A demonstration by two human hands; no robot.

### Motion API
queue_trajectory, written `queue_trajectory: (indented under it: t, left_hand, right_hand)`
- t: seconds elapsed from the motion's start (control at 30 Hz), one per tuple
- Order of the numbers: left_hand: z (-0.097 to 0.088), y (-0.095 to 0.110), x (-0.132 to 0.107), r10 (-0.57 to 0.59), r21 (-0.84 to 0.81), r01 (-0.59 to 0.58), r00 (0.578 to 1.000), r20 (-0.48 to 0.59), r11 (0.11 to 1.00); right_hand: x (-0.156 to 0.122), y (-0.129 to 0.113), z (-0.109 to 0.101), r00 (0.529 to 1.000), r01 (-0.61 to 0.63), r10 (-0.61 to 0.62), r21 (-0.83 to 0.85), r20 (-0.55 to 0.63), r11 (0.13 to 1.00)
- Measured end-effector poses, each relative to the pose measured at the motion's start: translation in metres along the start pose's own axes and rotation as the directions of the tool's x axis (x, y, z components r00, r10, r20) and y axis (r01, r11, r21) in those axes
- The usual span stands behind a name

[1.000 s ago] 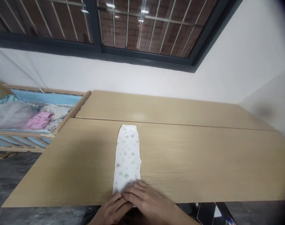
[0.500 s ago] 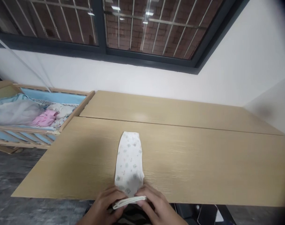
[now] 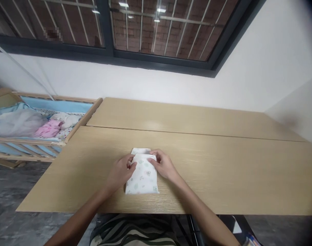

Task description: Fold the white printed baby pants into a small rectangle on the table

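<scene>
White baby pants (image 3: pixel 143 177) with a small pale print lie on the wooden table in front of me. They are folded over on themselves, and a short strip of the lower layer shows beyond the folded-over edge. My left hand (image 3: pixel 123 171) pinches the left end of that edge between thumb and fingers. At its right end, my right hand (image 3: pixel 162 164) holds the edge in the same way, thumb on top of the cloth.
The wooden tabletop (image 3: pixel 222 171) has a seam along its far part. A wooden crib (image 3: pixel 81 118) with a pink cloth (image 3: pixel 49 128) and bedding adjoins it at the left. Behind stand a white wall and a dark-framed window (image 3: pixel 161 61).
Both hands have moved forward from the table's near edge, bringing the waistband end of the pants with them. The long flat garment is now doubled over into a shorter shape.
</scene>
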State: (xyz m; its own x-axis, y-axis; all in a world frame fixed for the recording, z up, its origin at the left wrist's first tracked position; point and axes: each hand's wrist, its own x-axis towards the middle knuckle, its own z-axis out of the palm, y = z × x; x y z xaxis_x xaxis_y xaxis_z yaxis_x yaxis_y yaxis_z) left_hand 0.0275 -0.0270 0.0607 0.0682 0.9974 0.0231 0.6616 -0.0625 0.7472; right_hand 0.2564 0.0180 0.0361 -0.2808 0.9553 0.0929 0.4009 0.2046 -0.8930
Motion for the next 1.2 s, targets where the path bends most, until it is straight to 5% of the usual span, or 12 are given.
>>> queue_trajectory:
  t: [0.2,0.4,0.5,0.63,0.77,0.87,0.97,1.03,1.07,1.2]
  left_hand:
    - [0.019,-0.012,0.029,-0.079,0.208,0.084,0.996,-0.032,0.974]
    - [0.032,-0.013,0.041,-0.057,0.337,0.091,0.992,-0.109,0.937]
    - [0.039,-0.006,0.017,0.039,0.405,0.039,0.983,-0.182,0.914]
    - [0.067,0.002,-0.040,0.322,0.539,-0.184,0.930,-0.174,0.822]
    - [0.097,-0.003,-0.063,0.348,0.591,-0.225,0.932,-0.101,0.774]
    - [0.107,-0.009,-0.050,0.317,0.616,-0.175,0.940,-0.129,0.768]
    - [0.110,-0.009,-0.039,0.301,0.616,-0.158,0.944,-0.135,0.772]
    - [0.112,-0.007,-0.037,0.300,0.601,-0.172,0.947,-0.119,0.780]
    - [0.113,-0.006,-0.038,0.304,0.594,-0.181,0.946,-0.112,0.784]
    - [0.114,-0.010,-0.042,0.325,0.604,-0.180,0.936,-0.138,0.776]
  right_hand:
    - [0.038,0.040,0.024,0.998,0.026,-0.033,-0.111,-0.059,0.993]
    - [0.054,0.051,0.034,0.990,0.098,-0.114,-0.168,-0.088,0.981]
    - [0.053,0.050,0.033,0.986,0.116,-0.139,-0.214,-0.095,0.970]
    - [0.061,0.055,0.029,0.983,0.153,-0.175,-0.270,-0.061,0.951]
    - [0.081,0.049,0.020,0.980,0.145,-0.187,-0.383,-0.075,0.912]
    - [0.080,0.024,0.016,0.936,0.345,-0.341,-0.441,0.090,0.829]
    - [0.058,-0.004,0.022,0.763,0.615,-0.461,-0.288,0.454,0.734]
    - [0.041,-0.012,0.030,0.641,0.679,-0.457,-0.179,0.616,0.711]
    - [0.036,-0.011,0.033,0.617,0.678,-0.435,-0.162,0.656,0.717]
    - [0.045,0.013,0.036,0.676,0.603,-0.305,-0.265,0.671,0.752]
